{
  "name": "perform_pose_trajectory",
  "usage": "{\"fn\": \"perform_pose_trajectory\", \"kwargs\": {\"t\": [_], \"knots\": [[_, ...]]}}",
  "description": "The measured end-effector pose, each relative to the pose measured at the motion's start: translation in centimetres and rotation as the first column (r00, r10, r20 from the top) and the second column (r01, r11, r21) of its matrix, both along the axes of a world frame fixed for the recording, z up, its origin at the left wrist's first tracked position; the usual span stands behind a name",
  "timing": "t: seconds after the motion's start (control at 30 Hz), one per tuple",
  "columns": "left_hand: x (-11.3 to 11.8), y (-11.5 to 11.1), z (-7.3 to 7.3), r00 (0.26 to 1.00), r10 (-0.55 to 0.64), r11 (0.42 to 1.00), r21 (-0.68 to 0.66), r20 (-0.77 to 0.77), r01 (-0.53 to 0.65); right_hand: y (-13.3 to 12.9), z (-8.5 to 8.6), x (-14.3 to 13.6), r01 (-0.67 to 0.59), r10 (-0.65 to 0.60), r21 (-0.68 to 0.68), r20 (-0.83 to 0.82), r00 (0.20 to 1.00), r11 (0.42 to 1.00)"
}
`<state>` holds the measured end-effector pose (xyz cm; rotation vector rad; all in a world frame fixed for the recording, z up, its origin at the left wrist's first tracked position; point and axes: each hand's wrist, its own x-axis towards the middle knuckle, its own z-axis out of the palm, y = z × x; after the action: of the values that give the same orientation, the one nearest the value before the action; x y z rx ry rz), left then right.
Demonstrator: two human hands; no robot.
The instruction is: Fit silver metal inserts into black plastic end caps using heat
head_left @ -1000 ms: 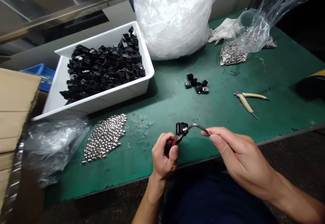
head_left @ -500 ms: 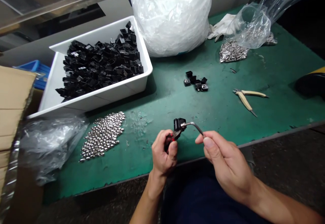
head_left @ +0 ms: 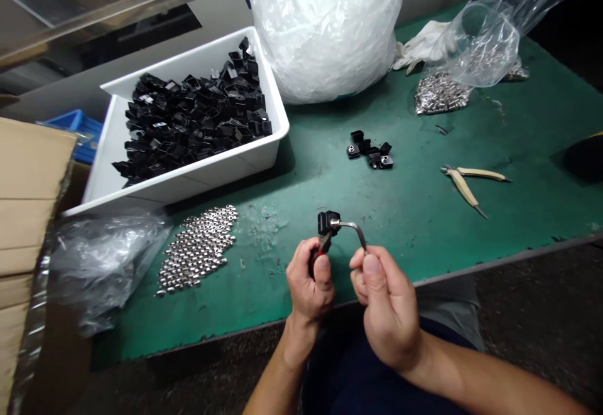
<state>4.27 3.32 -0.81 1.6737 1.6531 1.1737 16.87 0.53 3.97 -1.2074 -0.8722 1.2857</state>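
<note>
My left hand is closed around red-handled pliers, whose jaws grip a small black plastic part above the table's front. Between the thumb and fingers of my right hand is a bent metal hex key. Its far end meets a small metal fitting on the black part's right side. How deep the key sits in the fitting is hidden. Beyond my hands, several black parts lie in a loose group, and some of them show a metal fitting.
A white bin heaped with black parts stands at the back left. Metal fittings lie in rows before it. Cream-handled pliers lie right. Behind are a big plastic bag, a glove and bagged fittings. Cardboard edges the left.
My right hand has swung left and closer to my left hand, turning the hex key's long arm more upright toward me. The black part stays in the pliers. The view has shifted slightly.
</note>
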Motion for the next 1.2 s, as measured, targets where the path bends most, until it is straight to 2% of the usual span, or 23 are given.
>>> {"fn": "perform_pose_trajectory", "kwargs": {"t": [0.1, 0.2, 0.4, 0.57, 0.83, 1.07, 1.2], "knots": [[0.2, 0.0, 0.1, 1.0, 0.03, 1.0, 0.007, -0.005, -0.03, 0.3, -1.2, -1.5, 0.025, -0.022, 0.031, -0.082, 0.996, 0.999], [0.2, 0.0, 0.2, 0.999, 0.052, 0.999, -0.015, 0.011, -0.052, 0.5, -1.9, -2.4, 0.03, -0.026, 0.041, -0.093, 0.995, 0.999], [0.1, 0.1, 0.1, 1.0, -0.01, 0.999, 0.031, -0.012, 0.01, 0.2, -1.8, -1.3, 0.006, -0.001, 0.036, -0.118, 0.993, 0.999], [-0.1, 0.3, 0.1, 0.999, -0.042, 0.998, 0.035, -0.028, 0.043, 0.2, -0.5, 0.8, -0.055, 0.054, 0.001, -0.093, 0.994, 0.999], [-0.8, 0.8, 0.4, 0.986, -0.161, 0.986, 0.036, -0.044, 0.163, 1.0, 3.0, 5.1, -0.198, 0.204, -0.133, 0.033, 0.978, 0.971], [-1.3, 1.6, 1.1, 0.945, -0.312, 0.948, 0.03, -0.099, 0.316, 1.9, 5.0, 8.6, -0.314, 0.372, -0.249, 0.236, 0.898, 0.916], [-1.4, 2.0, 1.3, 0.92, -0.363, 0.928, 0.034, -0.149, 0.371, 2.4, 5.7, 9.7, -0.347, 0.412, -0.259, 0.269, 0.87, 0.901]]}}
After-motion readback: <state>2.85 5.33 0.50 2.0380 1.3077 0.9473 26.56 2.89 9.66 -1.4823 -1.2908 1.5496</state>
